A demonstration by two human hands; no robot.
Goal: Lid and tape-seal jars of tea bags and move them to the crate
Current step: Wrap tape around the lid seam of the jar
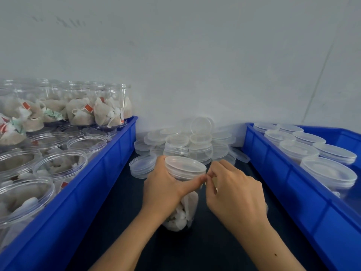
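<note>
Left hand (162, 184) grips one lidded jar (184, 194); two crates (109, 165).

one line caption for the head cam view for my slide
Left hand grips a lidded clear plastic jar of tea bags while the right hand pinches at its rim, between two blue plastic crates.

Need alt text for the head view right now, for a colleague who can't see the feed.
Left hand grips a lidded jar of tea bags on the dark table while the right hand pinches something small at the lid's edge. A blue crate of open jars sits left, a pile of lids behind, a blue crate of lidded jars right.
</note>
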